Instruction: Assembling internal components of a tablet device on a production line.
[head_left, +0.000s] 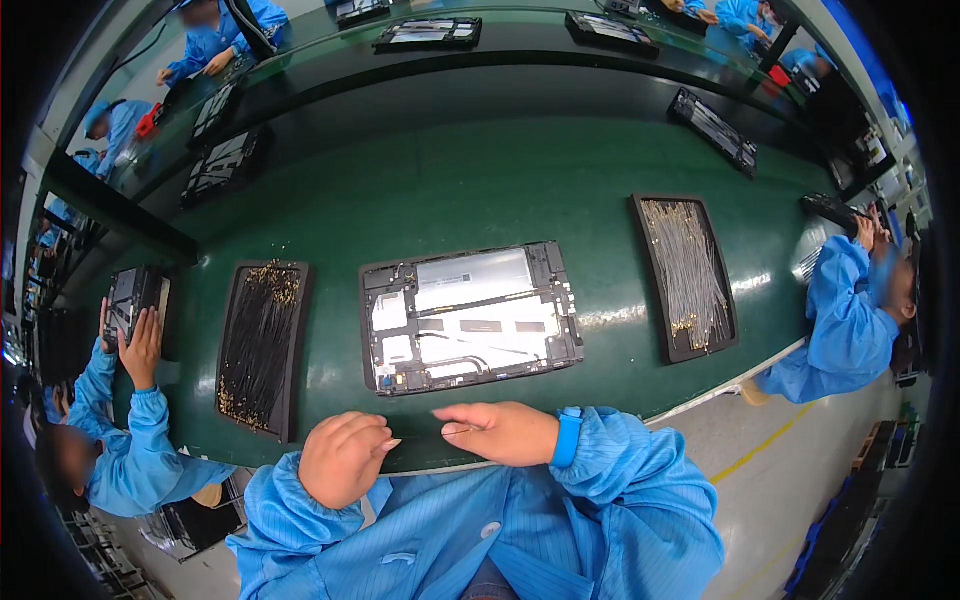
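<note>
My left hand (345, 460) is above the near edge of the bench, its fingers curled in and the thumb side toward my right hand. My right hand (505, 432) lies across from it, with thumb and fingers close together; a fine thread-like line shows by its thumb. Whatever either hand pinches is too small to make out. Just beyond both hands lies an opened tablet-like device (480, 345), showing silver panels, black cables and a dark frame. Neither hand touches it.
Left of the device is a dark tray of black thin cables (260, 350) with gold ends; to the right, a tray of grey thin cables (688, 270). More opened devices (228, 165) rest farther back and on a raised shelf (520, 45). Co-workers sit at the left (150, 440) and right (840, 320).
</note>
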